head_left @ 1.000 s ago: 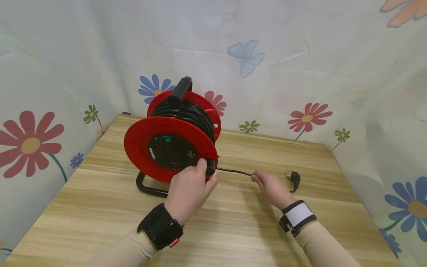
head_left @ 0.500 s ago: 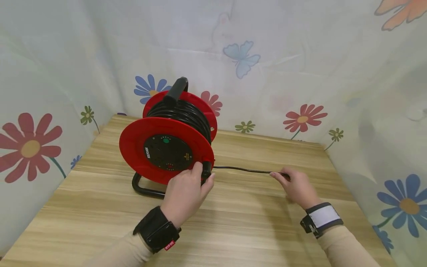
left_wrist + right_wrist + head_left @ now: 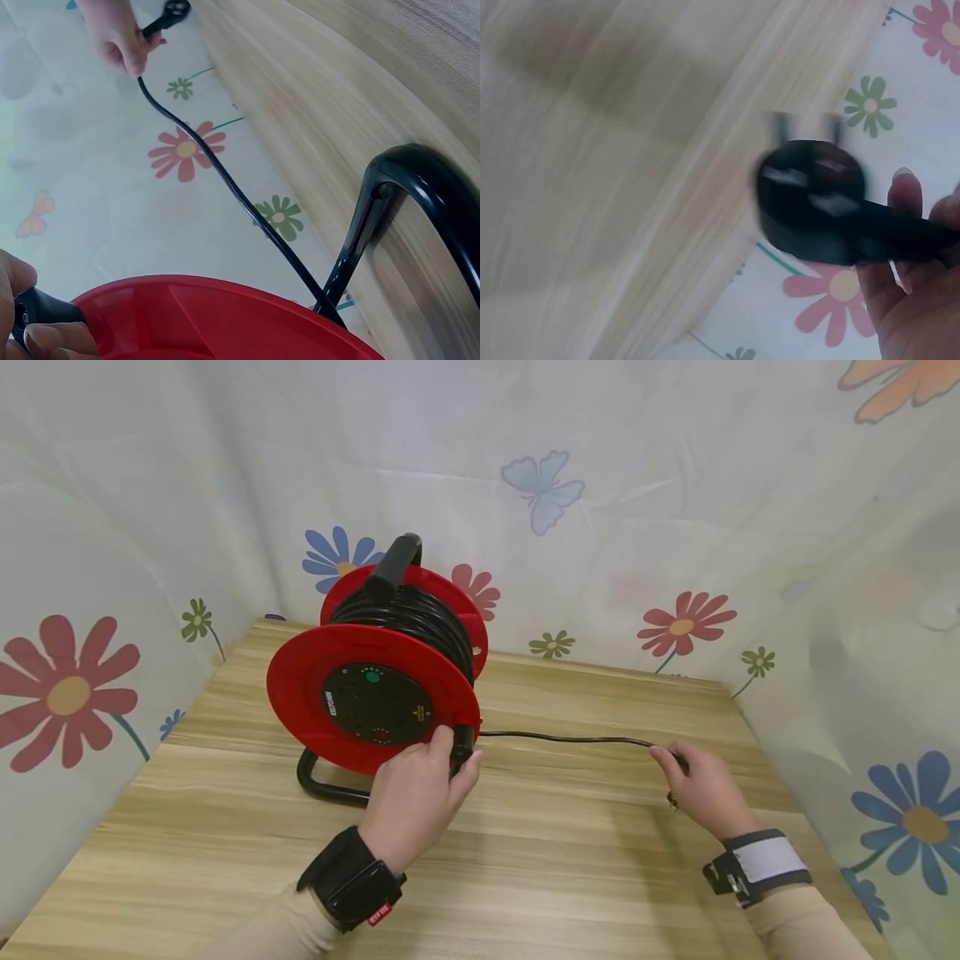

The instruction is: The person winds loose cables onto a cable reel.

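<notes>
A red cable reel (image 3: 300, 693) wound with black cable stands on the left half of the table on a black tube frame. My left hand (image 3: 412, 793) grips the black crank knob (image 3: 465, 739) at the lower right of its front disc. From the reel a black cord (image 3: 562, 737) runs right to my right hand (image 3: 705, 785), which holds it near its end. The plug (image 3: 810, 195) with two pins sticks out of that hand in the right wrist view, blurred. In the left wrist view the cord sags slightly between the red rim (image 3: 225, 315) and the right hand.
The reel's black carrying handle (image 3: 393, 564) rises above the drum. Its base tube (image 3: 330, 789) sits on the wood-grain table (image 3: 555, 877). A flower-printed cloth (image 3: 600, 568) hangs behind the table and at both sides.
My right hand has moved right along the cord, away from the reel, and the plug that lay on the table is now at that hand. The left hand stays on the knob.
</notes>
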Action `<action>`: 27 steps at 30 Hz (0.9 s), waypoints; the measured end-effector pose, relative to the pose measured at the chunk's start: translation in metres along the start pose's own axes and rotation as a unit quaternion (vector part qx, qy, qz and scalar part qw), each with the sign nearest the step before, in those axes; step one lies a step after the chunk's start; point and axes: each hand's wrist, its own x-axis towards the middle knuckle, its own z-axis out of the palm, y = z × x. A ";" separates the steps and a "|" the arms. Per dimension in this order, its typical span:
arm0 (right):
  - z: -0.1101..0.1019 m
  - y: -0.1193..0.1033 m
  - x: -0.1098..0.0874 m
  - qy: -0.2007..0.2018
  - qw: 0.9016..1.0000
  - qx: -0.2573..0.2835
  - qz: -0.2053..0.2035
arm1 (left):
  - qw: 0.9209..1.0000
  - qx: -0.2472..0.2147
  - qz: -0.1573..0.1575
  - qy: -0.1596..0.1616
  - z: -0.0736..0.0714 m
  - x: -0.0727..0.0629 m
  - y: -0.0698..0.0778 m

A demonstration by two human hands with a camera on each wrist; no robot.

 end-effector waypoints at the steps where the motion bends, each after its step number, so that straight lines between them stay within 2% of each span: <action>1: 0.000 0.001 -0.001 0.000 1.000 0.000 0.009 | 1.000 0.000 0.000 0.000 0.000 0.000 0.000; 7: 0.000 0.003 -0.005 0.005 1.000 0.000 0.022 | 1.000 0.000 -0.002 0.000 0.000 -0.001 0.000; 14: 0.005 0.002 -0.007 0.019 1.000 0.002 0.005 | 1.000 -0.003 -0.007 -0.013 0.004 -0.006 -0.003; 27: 0.018 -0.014 -0.003 -0.021 0.999 0.001 0.026 | 0.999 0.003 -0.031 -0.039 0.014 -0.016 -0.008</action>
